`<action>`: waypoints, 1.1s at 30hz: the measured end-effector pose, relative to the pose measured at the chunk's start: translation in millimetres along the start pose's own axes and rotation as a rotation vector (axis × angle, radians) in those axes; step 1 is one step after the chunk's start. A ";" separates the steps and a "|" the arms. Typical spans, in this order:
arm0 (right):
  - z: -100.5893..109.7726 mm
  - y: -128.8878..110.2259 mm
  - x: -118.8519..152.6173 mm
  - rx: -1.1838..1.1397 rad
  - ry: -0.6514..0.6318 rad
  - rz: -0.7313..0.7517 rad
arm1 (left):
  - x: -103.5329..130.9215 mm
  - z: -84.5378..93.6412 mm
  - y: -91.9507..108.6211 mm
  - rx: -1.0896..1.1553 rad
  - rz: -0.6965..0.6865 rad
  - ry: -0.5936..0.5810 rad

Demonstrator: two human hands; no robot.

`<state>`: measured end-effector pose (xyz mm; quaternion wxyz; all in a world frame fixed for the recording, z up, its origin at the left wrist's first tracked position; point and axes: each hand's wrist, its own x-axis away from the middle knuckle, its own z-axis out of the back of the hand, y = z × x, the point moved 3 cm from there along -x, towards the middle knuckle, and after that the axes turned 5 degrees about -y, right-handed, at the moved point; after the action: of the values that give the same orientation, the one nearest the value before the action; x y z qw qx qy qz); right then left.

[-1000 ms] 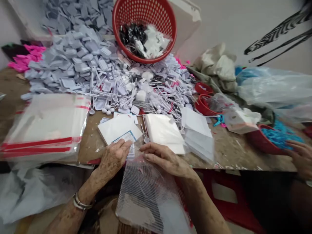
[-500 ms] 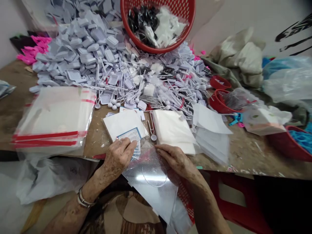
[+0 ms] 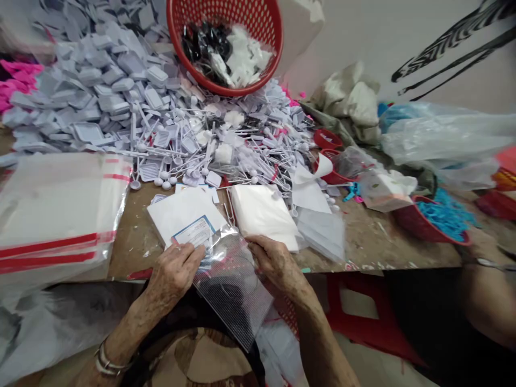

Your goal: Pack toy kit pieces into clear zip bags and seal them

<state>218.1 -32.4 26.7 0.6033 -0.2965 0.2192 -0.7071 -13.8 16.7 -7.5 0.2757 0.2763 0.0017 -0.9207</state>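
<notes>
Between my two hands, over the table's front edge, hangs a clear plastic bag with a dotted mesh sheet [image 3: 242, 301] in it. My left hand [image 3: 175, 271] has its fingers closed at the bag's upper left, right by a blue-bordered printed card [image 3: 195, 231]. With thumb and fingers, my right hand [image 3: 276, 263] pinches the bag's upper right edge. White square sheets [image 3: 181, 207] lie under the card. A stack of thin cream-white sheets [image 3: 262, 212] lies just beyond my right hand. Exactly where the bag meets my left fingertips is hidden.
Pale lilac plastic parts [image 3: 108, 80] are heaped at the back, below a red basket [image 3: 226, 88] of packets. Larger bags with red strips [image 3: 60, 209] lie left. Frosted sheets [image 3: 322, 231] lie right. A co-worker's arm [image 3: 487, 269] is at far right, by a red bowl [image 3: 423, 228] of blue pieces.
The view has swung to the right, bringing the co-worker's arm into sight. The bag and mesh sheet look tilted differently, with the bright reflection gone; both hands keep hold of it.
</notes>
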 end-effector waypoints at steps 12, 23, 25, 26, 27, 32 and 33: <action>-8.5 -11.4 -0.1 -0.045 0.177 -0.013 | 2.1 3.9 3.9 -0.216 0.274 0.028; -19.9 -10.4 3.4 -0.094 0.200 -0.012 | 23.1 15.4 1.5 -0.116 0.598 -0.115; -19.0 -9.7 3.3 -0.084 0.205 -0.032 | 25.4 17.2 -0.5 -0.043 0.594 -0.099; -18.8 -9.6 3.1 -0.076 0.206 -0.040 | 26.2 17.9 -0.9 -0.009 0.589 -0.095; -18.8 -9.6 2.9 -0.066 0.207 -0.046 | 26.7 18.4 -0.6 0.025 0.579 -0.095; -20.9 -9.9 2.2 -0.038 0.248 -0.056 | 27.6 20.0 14.5 0.175 0.527 -0.096; -21.5 -9.5 2.4 -0.038 0.253 -0.063 | 27.7 20.8 19.0 0.206 0.524 -0.106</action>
<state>196.3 -34.1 17.8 0.5427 -0.2233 0.2976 -0.7530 -34.0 -16.7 -1.1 0.4746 0.2455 -0.1776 -0.8264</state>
